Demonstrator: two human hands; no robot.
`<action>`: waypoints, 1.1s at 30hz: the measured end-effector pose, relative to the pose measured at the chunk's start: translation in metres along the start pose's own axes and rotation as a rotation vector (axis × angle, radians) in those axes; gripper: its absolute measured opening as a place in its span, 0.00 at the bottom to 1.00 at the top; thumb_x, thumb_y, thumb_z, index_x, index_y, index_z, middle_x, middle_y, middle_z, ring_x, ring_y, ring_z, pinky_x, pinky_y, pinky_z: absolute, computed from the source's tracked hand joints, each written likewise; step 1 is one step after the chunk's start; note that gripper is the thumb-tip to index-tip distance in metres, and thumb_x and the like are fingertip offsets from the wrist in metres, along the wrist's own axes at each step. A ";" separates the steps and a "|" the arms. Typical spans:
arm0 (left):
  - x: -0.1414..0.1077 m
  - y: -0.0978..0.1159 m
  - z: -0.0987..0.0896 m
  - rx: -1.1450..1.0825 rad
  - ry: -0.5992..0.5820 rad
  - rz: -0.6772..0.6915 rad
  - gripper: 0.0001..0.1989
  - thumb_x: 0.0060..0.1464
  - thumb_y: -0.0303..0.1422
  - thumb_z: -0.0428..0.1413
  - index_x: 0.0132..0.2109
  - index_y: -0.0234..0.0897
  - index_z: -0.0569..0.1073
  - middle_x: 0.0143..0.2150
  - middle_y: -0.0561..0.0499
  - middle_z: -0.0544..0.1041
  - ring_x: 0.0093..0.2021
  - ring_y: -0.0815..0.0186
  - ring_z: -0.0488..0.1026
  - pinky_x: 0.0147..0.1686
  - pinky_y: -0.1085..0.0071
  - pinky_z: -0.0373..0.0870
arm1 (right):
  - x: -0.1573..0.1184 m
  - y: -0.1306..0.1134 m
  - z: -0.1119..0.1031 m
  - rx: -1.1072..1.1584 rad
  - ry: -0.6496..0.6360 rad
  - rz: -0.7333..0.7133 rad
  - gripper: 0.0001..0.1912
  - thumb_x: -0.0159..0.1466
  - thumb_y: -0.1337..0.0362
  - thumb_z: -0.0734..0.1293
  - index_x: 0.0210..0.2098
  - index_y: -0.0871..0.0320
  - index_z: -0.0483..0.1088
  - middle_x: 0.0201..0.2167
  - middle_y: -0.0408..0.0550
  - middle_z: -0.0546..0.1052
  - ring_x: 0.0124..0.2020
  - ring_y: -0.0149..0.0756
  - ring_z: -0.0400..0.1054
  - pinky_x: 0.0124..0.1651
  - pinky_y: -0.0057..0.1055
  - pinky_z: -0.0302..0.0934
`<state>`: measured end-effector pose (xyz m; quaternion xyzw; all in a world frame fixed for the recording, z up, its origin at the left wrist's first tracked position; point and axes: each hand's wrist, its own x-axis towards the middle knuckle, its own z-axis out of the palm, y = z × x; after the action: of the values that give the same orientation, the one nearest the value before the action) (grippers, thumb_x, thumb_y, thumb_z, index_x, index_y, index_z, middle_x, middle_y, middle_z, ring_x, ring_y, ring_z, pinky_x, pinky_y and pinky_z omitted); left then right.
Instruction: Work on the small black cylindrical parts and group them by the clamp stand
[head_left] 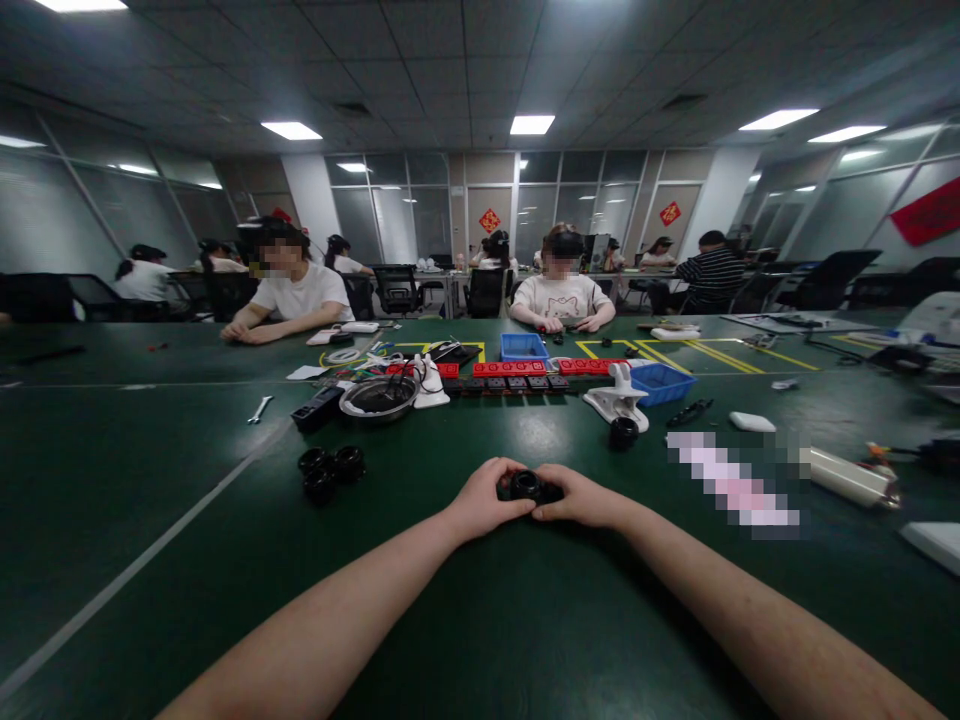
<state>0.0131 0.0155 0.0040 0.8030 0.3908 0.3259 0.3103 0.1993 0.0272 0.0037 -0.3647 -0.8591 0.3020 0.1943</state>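
Close above or on the green table, a small black round part [526, 484] with a ring-shaped opening sits between both my hands. My left hand [486, 502] curls round its left side, with the thumb along the near edge. From the right, my right hand [582, 497] closes on the same part; a dark piece shows near its fingers, too shaded to name. Several similar black round parts [330, 470] stand in a cluster to the left. Another black round part [623, 432] is at the foot of a white clamp stand [621, 398], beyond my right hand.
Ahead lie a metal bowl [379, 398], red and black power strips [517, 384], a blue tray [660, 384] and another blue tray [523, 347]. A wrench [259, 410] rests at left. A metallic cylinder [847, 477] lies right. Two people sit opposite.
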 end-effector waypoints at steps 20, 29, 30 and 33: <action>0.001 -0.001 0.003 0.032 0.015 -0.006 0.18 0.41 0.35 0.56 0.43 0.39 0.67 0.39 0.50 0.67 0.39 0.64 0.64 0.37 0.70 0.62 | -0.002 -0.001 -0.002 0.132 -0.008 0.010 0.15 0.49 0.65 0.66 0.37 0.61 0.66 0.32 0.43 0.68 0.35 0.33 0.61 0.38 0.29 0.55; 0.002 0.000 0.001 -0.002 0.018 -0.022 0.19 0.39 0.36 0.57 0.41 0.37 0.68 0.38 0.50 0.67 0.36 0.66 0.65 0.34 0.73 0.62 | -0.001 -0.001 0.001 0.182 0.025 0.071 0.15 0.47 0.65 0.66 0.35 0.61 0.66 0.29 0.42 0.67 0.32 0.32 0.61 0.34 0.27 0.54; 0.002 0.000 0.001 0.003 0.025 -0.026 0.19 0.38 0.36 0.58 0.41 0.37 0.68 0.38 0.50 0.67 0.36 0.66 0.64 0.34 0.72 0.61 | -0.001 -0.001 0.001 0.194 0.027 0.092 0.15 0.47 0.64 0.67 0.35 0.61 0.66 0.29 0.42 0.67 0.31 0.31 0.60 0.33 0.27 0.54; 0.002 0.000 0.003 0.020 0.043 -0.043 0.19 0.37 0.37 0.58 0.40 0.37 0.68 0.36 0.51 0.67 0.35 0.66 0.64 0.33 0.73 0.61 | 0.000 0.000 0.004 0.195 0.041 0.168 0.15 0.46 0.63 0.67 0.32 0.61 0.64 0.25 0.40 0.65 0.27 0.29 0.59 0.29 0.24 0.53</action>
<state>0.0160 0.0164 0.0029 0.7903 0.4178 0.3324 0.3006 0.1972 0.0257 0.0007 -0.4206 -0.7880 0.3919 0.2204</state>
